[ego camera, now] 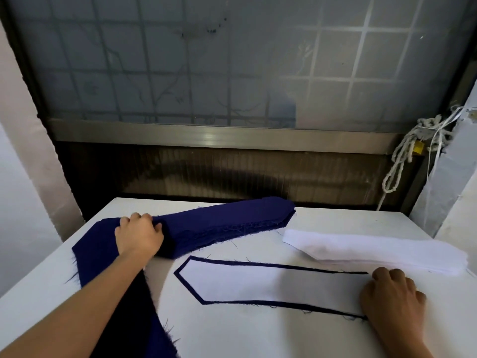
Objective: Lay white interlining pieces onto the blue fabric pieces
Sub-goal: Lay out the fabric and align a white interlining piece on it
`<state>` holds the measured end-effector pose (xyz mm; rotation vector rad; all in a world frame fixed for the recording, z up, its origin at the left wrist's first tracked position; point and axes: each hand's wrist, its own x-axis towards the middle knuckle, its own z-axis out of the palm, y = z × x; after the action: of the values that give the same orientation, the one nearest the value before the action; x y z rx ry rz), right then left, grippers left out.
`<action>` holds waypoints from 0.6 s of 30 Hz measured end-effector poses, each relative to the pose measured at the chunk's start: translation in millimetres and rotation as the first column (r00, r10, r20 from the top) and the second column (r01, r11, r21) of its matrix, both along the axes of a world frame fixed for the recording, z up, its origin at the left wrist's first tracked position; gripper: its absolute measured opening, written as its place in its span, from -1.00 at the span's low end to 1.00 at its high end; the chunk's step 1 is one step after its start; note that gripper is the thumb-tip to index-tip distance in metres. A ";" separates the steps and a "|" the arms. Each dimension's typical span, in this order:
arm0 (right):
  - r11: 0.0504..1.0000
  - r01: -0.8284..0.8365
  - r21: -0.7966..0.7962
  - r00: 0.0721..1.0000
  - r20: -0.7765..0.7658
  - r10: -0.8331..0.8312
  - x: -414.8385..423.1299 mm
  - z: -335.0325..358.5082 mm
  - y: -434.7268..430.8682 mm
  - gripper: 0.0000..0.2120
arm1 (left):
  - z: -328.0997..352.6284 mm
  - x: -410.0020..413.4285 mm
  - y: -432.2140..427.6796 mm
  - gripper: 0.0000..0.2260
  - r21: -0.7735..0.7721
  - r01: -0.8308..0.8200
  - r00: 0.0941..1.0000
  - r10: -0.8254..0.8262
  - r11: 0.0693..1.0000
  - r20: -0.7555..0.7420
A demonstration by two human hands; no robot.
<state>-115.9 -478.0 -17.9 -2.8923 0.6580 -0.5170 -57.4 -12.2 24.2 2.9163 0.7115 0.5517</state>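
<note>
A stack of dark blue fabric pieces (227, 223) lies along the back of the white table. My left hand (138, 235) grips the top piece near the stack's left end, lifting a fold of it. In front lies one blue piece (188, 285) with a white interlining piece (271, 285) laid on it, so only a thin blue border shows. My right hand (392, 298) rests on the right end of that pair with its fingers curled under. A stack of white interlining pieces (374, 250) lies behind my right hand.
The white table (258, 337) ends at a dark gap below a frosted, gridded window (206, 60). White cords (413, 151) hang at the right by a pillar. A blue piece (124, 319) trails off the table's near edge under my left forearm.
</note>
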 end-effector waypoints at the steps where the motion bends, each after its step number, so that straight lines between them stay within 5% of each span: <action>1: 1.000 -0.002 -0.006 1.000 -0.008 0.002 -0.1 0.3 0.0 -0.83 | 0.5 5.1 5.5 -0.68 0.001 -0.004 0.998 0.004 1.000 -0.061; 5: 1.000 -0.002 -0.014 1.000 -0.025 0.001 -0.3 1.7 2.0 -0.85 | -1.1 18.3 11.3 -0.73 -0.037 -0.026 0.996 0.023 0.999 -0.081; 14: 1.000 -0.010 0.016 1.000 -0.001 0.010 -0.1 1.9 2.4 -0.90 | 1.9 20.5 -14.9 -0.78 0.238 0.134 0.958 -0.064 0.962 -0.278; 18: 1.000 -0.013 -0.003 1.000 -0.026 0.013 -0.1 2.4 2.4 -0.87 | -5.7 21.7 -15.0 -0.82 0.067 0.281 0.937 -0.259 0.957 -0.235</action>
<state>-116.0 -475.6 -15.4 -2.9088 0.6422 -0.4805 -35.7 -27.2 18.5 3.1290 0.2956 0.2381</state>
